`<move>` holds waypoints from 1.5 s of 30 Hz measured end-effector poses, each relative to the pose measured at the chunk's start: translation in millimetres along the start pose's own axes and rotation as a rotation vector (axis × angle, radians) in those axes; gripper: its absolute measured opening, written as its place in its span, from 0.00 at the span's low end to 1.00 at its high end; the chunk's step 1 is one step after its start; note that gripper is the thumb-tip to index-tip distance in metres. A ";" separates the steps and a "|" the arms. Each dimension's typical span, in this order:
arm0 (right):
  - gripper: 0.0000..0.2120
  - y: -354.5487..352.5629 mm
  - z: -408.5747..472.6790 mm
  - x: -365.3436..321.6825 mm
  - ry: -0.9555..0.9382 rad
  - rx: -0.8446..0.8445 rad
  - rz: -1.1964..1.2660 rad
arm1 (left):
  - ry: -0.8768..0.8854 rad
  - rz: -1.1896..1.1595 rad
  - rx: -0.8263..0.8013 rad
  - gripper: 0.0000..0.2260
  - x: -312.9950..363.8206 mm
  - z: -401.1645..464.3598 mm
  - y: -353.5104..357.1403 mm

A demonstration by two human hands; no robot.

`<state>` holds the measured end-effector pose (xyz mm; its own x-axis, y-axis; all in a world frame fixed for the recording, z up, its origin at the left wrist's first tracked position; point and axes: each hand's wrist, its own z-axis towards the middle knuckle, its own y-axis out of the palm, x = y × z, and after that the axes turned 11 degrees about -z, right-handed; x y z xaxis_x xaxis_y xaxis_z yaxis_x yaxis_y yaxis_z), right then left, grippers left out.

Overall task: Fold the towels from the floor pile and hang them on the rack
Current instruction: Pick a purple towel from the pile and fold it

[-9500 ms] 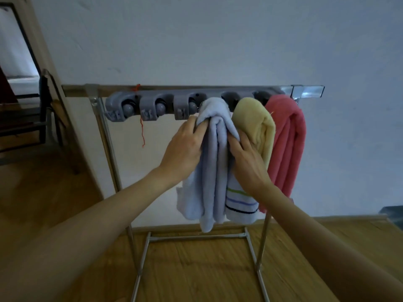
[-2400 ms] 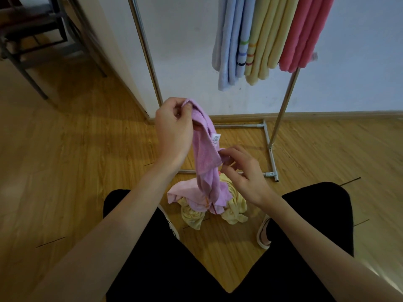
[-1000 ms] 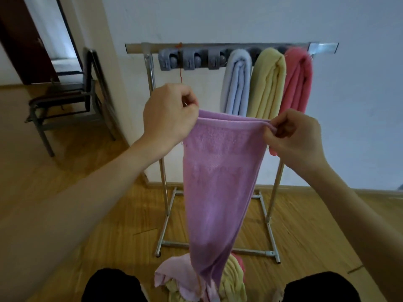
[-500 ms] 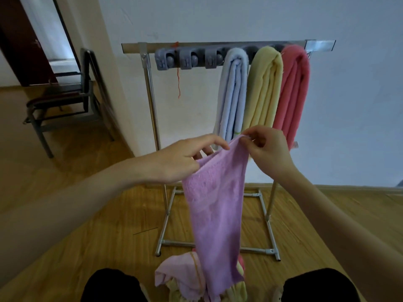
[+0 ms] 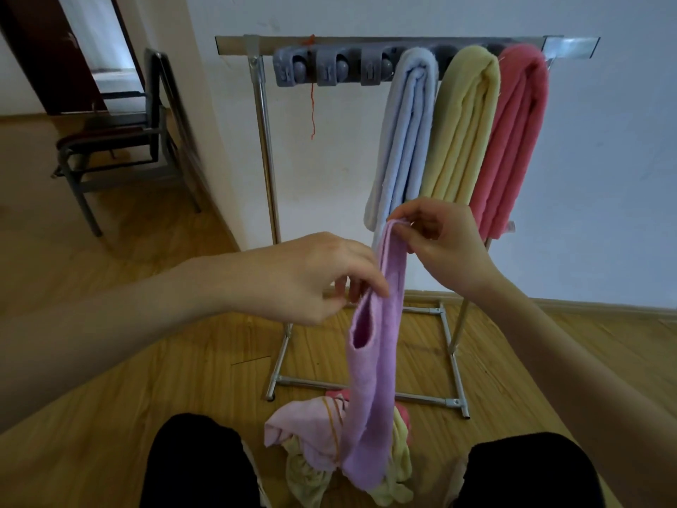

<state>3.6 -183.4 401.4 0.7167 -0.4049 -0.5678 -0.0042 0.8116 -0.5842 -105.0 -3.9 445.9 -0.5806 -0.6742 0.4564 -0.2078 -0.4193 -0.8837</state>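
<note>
Head view
Right hand: your right hand (image 5: 445, 247) pinches the top edge of the purple towel (image 5: 373, 346), holding it up in front of the rack (image 5: 263, 141).
Left hand: your left hand (image 5: 311, 276) nips the towel's left edge lower down between thumb and fingers.
Purple towel: it hangs folded lengthwise, its lower end reaching the floor pile (image 5: 315, 449) between your knees.
Rack: a light blue towel (image 5: 403, 141), a yellow towel (image 5: 458, 130) and a pink towel (image 5: 513, 141) hang side by side toward the bar's right end; grey clips (image 5: 329, 69) sit at its left part.
Left edge: a chair (image 5: 121, 141) stands on the wooden floor (image 5: 146, 368).
</note>
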 end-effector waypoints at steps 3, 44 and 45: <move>0.07 0.2 -1.6 -0.5 -0.001 0.003 0.024 | 0.149 0.206 0.119 0.07 -3.3 -2.5 1.9; 0.11 -22.5 3.3 -30.7 0.039 0.029 0.223 | 0.047 0.250 0.759 0.11 -18.7 30.5 0.7; 0.11 -22.8 6.1 -31.3 0.052 0.063 0.226 | 0.062 0.258 0.755 0.11 -16.4 31.6 -2.7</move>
<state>-14.5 -186.7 436.0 0.6660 -0.2300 -0.7096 -0.1157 0.9079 -0.4029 -70.0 -10.9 444.1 -0.5847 -0.7806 0.2206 0.5154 -0.5675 -0.6421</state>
